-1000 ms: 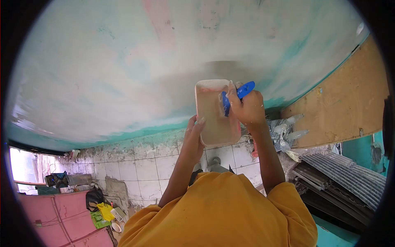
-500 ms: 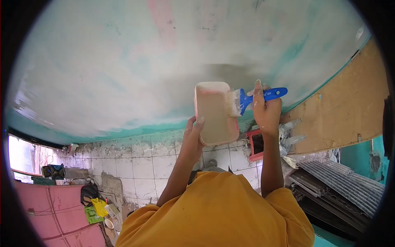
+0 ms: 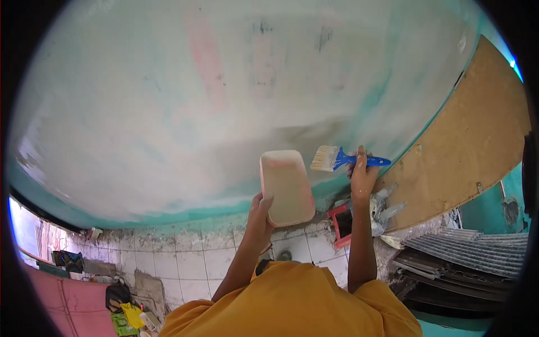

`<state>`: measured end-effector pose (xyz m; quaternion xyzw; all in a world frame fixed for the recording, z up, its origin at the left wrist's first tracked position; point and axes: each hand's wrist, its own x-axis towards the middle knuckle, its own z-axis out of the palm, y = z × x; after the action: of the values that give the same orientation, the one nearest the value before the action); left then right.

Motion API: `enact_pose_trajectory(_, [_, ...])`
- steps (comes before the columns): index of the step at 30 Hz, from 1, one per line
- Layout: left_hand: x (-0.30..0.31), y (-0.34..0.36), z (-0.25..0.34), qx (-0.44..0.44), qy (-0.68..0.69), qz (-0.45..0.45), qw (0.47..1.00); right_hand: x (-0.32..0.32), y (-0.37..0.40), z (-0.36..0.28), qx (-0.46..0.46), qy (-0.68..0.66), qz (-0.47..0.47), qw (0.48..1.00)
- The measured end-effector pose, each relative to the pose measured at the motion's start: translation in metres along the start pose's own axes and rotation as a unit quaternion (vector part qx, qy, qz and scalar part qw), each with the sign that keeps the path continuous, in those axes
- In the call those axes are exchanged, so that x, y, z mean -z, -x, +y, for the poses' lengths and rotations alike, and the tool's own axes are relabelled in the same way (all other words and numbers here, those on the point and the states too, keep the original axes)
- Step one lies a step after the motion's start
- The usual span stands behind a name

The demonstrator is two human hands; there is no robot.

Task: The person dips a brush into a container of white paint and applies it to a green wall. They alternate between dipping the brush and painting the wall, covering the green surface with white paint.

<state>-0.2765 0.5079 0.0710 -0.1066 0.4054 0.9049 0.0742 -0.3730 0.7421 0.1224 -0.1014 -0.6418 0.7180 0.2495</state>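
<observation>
My left hand (image 3: 260,219) grips the lower left edge of a shallow tray (image 3: 287,188) that holds pale, greyish paint. My right hand (image 3: 364,173) is closed round the blue handle of a wide paintbrush (image 3: 325,158). Its pale bristles point left, a little to the right of the tray and apart from it. Behind both stands a wall (image 3: 140,112) with patchy white over teal and a faint pink streak. A darker, damp-looking patch shows on the wall above the brush.
A red-framed object (image 3: 339,224) and clear plastic bottles (image 3: 390,211) lie by the wall's foot. Corrugated sheets (image 3: 471,250) are stacked at the right, below a brown board (image 3: 449,146). Bags (image 3: 132,315) lie at the lower left beside a pink surface (image 3: 53,297).
The brush has come away from the tray's right edge, leaving a gap. Tray and both hands now appear lower in view, and the view has shifted to show more of the wall above.
</observation>
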Motion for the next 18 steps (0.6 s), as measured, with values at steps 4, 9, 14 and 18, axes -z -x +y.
enact_pose_trajectory(4, [0.005,-0.005,-0.002,-0.019,0.004,-0.026,0.999,-0.011,-0.017,-0.003,-0.028,-0.075,-0.016,0.997])
enact_pose_trajectory(9, [0.012,-0.004,0.003,-0.007,0.017,-0.012,1.0,-0.065,-0.066,-0.056,0.095,-0.168,-0.056,0.98])
enact_pose_trajectory(14, [0.022,-0.004,0.015,0.0,0.012,-0.009,1.0,-0.123,-0.108,-0.11,0.167,-0.239,-0.035,0.956])
enact_pose_trajectory(18, [0.035,-0.001,0.03,-0.002,0.008,-0.009,1.0,-0.134,-0.123,-0.05,0.134,-0.245,0.013,0.96])
